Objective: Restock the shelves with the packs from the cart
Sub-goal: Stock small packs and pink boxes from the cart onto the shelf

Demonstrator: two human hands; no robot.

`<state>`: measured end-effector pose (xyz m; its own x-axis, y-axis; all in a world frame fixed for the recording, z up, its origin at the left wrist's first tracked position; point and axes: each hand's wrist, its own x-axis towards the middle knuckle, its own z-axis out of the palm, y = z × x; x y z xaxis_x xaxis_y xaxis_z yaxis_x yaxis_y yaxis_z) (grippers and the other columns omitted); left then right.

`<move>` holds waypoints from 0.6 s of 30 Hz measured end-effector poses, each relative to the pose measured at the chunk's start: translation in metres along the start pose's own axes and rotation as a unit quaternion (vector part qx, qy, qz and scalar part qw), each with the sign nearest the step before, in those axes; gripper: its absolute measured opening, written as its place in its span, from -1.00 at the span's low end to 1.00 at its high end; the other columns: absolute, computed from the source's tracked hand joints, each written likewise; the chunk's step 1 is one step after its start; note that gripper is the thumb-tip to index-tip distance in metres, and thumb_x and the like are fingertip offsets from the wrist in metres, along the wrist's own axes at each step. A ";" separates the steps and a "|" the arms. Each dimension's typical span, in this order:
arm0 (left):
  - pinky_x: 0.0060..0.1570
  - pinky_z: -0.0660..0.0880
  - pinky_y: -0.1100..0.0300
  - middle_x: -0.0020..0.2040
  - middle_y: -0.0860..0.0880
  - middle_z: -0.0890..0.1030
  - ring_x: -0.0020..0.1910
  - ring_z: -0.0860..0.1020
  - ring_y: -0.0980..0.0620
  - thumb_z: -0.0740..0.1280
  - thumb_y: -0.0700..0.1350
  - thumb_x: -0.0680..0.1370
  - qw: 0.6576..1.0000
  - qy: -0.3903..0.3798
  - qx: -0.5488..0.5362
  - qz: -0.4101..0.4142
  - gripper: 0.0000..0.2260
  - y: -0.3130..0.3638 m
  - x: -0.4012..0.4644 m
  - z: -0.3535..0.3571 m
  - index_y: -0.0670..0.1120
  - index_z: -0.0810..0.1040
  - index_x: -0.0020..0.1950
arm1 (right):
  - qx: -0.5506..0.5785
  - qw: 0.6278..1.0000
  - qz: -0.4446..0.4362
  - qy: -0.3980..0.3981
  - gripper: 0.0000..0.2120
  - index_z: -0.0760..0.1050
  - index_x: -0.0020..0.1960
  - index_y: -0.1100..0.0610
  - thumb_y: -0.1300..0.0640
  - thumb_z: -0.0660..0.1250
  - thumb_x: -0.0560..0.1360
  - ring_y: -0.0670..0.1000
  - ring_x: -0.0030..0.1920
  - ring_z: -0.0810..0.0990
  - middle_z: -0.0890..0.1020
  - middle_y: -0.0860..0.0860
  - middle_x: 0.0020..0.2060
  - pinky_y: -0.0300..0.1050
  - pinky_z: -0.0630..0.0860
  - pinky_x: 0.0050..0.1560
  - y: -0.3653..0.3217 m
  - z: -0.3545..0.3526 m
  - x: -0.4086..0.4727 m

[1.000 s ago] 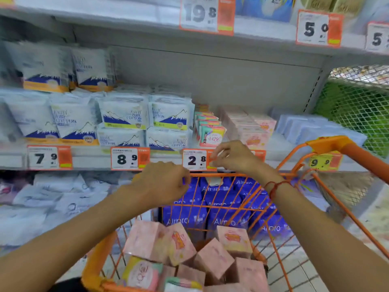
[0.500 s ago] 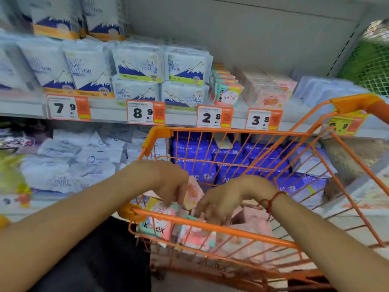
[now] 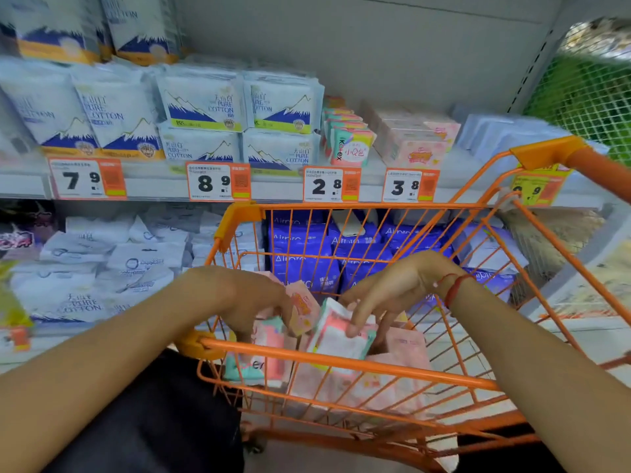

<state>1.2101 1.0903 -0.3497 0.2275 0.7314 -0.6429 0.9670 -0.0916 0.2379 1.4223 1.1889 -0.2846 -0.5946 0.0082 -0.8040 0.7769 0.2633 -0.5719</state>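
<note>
While the orange cart (image 3: 358,361) filled the lower centre of the frame with pink and teal packs (image 3: 403,349) heaped inside, the left hand (image 3: 249,302) curled down onto a pink pack (image 3: 302,310) and the right hand (image 3: 386,295) gripped a white-and-pink pack (image 3: 338,336) beside it. On the shelf (image 3: 273,191) at mid-frame stood "PURE COTTON" packs (image 3: 201,104) and a "Kotex" pack (image 3: 351,148), above price tags (image 3: 331,184) reading 7.9, 8.9, 2.8, 3.8.

head view, down (close) over cart (image 3: 345,363)

We see packs (image 3: 403,353) in the cart (image 3: 341,361); behind it, shelves (image 3: 153,191) carry more packs along their front edge.
</note>
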 end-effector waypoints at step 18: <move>-0.31 0.48 0.43 -0.33 0.24 0.63 -0.28 0.59 0.30 0.50 -0.06 0.36 0.776 0.494 -0.390 0.048 -0.80 0.031 -0.036 -0.037 0.00 0.55 -0.09 | 0.374 0.862 -0.202 0.275 -0.52 0.44 0.28 0.02 -0.22 0.26 0.46 0.09 -0.08 0.67 0.63 0.11 0.04 -0.15 0.59 -0.23 0.003 -0.033 -0.022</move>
<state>1.2276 1.0864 -0.2926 -0.2774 0.9429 0.1843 0.4998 -0.0222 0.8659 1.4308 1.2213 -0.2633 -0.6966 0.5718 -0.4333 0.2768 -0.3429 -0.8976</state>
